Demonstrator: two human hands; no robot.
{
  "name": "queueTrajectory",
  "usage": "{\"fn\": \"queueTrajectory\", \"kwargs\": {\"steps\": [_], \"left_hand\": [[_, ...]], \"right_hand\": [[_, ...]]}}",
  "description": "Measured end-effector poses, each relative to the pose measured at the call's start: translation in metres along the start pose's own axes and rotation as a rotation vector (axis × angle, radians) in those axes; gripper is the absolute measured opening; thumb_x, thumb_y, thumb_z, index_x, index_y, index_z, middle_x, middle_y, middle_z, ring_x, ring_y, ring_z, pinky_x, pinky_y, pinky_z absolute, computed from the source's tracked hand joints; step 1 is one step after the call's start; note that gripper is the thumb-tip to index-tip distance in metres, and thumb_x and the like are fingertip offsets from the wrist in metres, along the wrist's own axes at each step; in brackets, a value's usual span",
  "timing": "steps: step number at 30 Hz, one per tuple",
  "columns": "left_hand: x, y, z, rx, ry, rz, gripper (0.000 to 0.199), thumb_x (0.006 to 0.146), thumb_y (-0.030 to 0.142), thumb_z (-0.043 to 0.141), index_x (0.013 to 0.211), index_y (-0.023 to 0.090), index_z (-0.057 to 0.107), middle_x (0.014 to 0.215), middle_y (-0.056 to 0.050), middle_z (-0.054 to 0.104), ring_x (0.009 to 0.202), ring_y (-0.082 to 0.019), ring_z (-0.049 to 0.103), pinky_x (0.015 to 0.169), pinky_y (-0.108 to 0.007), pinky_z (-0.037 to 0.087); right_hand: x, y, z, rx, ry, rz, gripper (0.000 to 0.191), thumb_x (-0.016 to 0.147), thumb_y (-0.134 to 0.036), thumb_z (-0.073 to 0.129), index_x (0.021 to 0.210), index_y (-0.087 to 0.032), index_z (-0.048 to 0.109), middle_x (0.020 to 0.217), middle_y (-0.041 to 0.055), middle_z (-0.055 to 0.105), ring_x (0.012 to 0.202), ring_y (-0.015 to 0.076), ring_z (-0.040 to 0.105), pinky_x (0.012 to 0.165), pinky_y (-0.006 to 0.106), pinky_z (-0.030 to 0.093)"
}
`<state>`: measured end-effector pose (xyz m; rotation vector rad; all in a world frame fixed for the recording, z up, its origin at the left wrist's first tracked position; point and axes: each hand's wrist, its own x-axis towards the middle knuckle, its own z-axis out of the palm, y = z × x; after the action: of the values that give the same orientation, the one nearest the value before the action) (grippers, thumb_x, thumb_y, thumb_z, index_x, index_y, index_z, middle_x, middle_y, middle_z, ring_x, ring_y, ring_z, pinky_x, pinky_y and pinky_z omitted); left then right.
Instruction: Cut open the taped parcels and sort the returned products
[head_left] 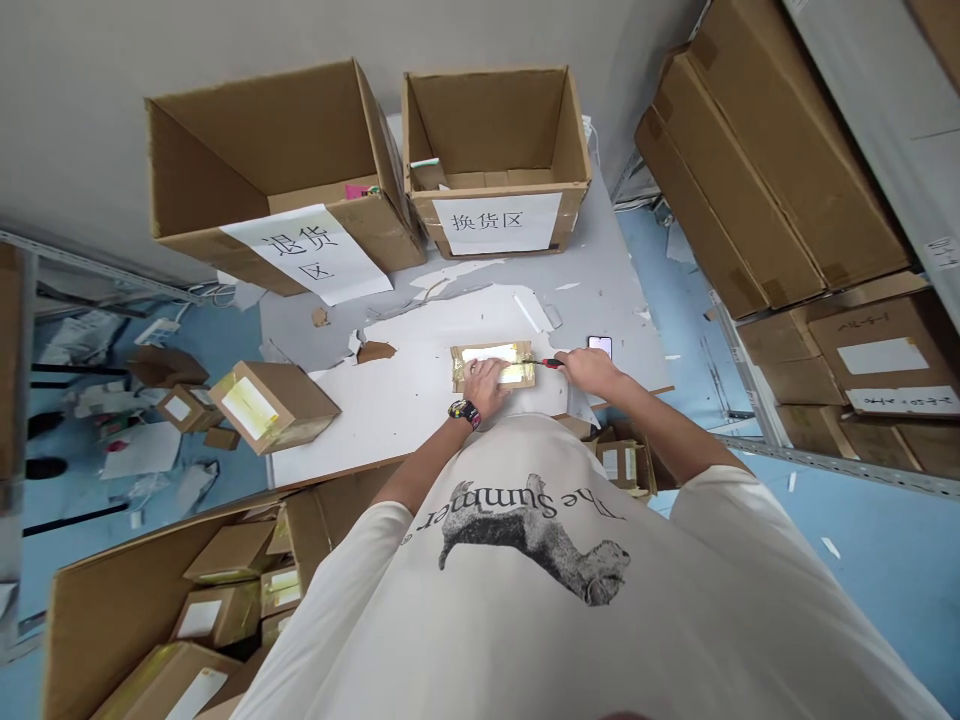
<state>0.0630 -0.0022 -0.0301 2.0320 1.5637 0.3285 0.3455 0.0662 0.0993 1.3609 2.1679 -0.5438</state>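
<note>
A small taped cardboard box (459,380) with a white label lies on the white tabletop in front of me. My left hand (486,384) rests on top of it with fingers stretched out over the label, a patterned band and watch on the wrist. In my right hand (589,371) is a red and black utility knife (553,363), gripped with its blade end pointing left at the box's right edge. Whether the blade touches the tape is too small to tell.
Two large open cartons, a left one (180,215) and a right one (574,200), stand at the table's back. A phone (600,346) lies beyond my right hand. At the table's left edge is a taped box (300,405). A big carton (82,620) of parcels stands below left; shelved cartons (750,170) are right.
</note>
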Motion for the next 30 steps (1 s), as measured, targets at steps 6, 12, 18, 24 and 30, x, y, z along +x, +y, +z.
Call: {"fn": "queueTrajectory", "kwargs": {"steps": [6, 12, 18, 24, 30], "left_hand": [[-0.005, -0.005, -0.008, -0.013, -0.018, 0.029, 0.066, 0.097, 0.034, 0.079, 0.162, 0.031, 0.071, 0.158, -0.015, 0.071, 0.153, -0.04, 0.058, 0.144, -0.064, 0.025], [-0.005, -0.003, -0.014, -0.064, -0.009, 0.043, 0.059, 0.1, 0.03, 0.075, 0.159, 0.032, 0.074, 0.164, -0.013, 0.068, 0.157, -0.038, 0.058, 0.145, -0.067, 0.027], [-0.02, 0.002, -0.018, -0.423, 0.114, -0.072, 0.047, 0.111, 0.047, 0.065, 0.152, 0.027, 0.077, 0.154, -0.014, 0.076, 0.145, -0.035, 0.07, 0.129, -0.061, 0.054], [-0.02, 0.002, -0.019, -0.806, 0.235, -0.291, 0.053, 0.113, 0.065, 0.057, 0.135, 0.021, 0.077, 0.128, -0.014, 0.084, 0.119, -0.032, 0.08, 0.107, -0.051, 0.068], [-0.043, -0.028, -0.041, -0.923, 0.308, -0.519, 0.048, 0.105, 0.061, 0.07, 0.13, 0.02, 0.075, 0.103, -0.009, 0.083, 0.088, -0.026, 0.08, 0.083, -0.045, 0.072]], "right_hand": [[-0.017, 0.015, -0.009, 0.043, 0.006, 0.042, 0.04, 0.12, -0.035, 0.049, 0.144, -0.023, 0.078, 0.129, 0.0198, 0.086, 0.123, 0.0359, 0.081, 0.096, 0.04, 0.053], [-0.024, 0.024, -0.008, 0.212, 0.137, 0.083, 0.046, 0.122, -0.038, 0.042, 0.155, -0.025, 0.07, 0.132, 0.0159, 0.086, 0.117, 0.0343, 0.079, 0.091, 0.036, 0.054], [0.006, -0.036, 0.017, 0.567, 0.309, -0.06, 0.057, 0.115, -0.024, 0.041, 0.169, -0.02, 0.061, 0.15, 0.0139, 0.081, 0.132, 0.0326, 0.077, 0.107, 0.037, 0.059], [0.038, -0.112, 0.038, 0.72, 0.319, -0.331, 0.069, 0.11, -0.026, 0.06, 0.179, -0.02, 0.053, 0.161, 0.0168, 0.075, 0.139, 0.0313, 0.075, 0.122, 0.044, 0.057], [0.052, -0.132, 0.044, 0.539, 0.301, -0.426, 0.045, 0.118, -0.026, 0.058, 0.16, -0.02, 0.072, 0.154, 0.0161, 0.076, 0.146, 0.0316, 0.067, 0.126, 0.046, 0.052]]}}
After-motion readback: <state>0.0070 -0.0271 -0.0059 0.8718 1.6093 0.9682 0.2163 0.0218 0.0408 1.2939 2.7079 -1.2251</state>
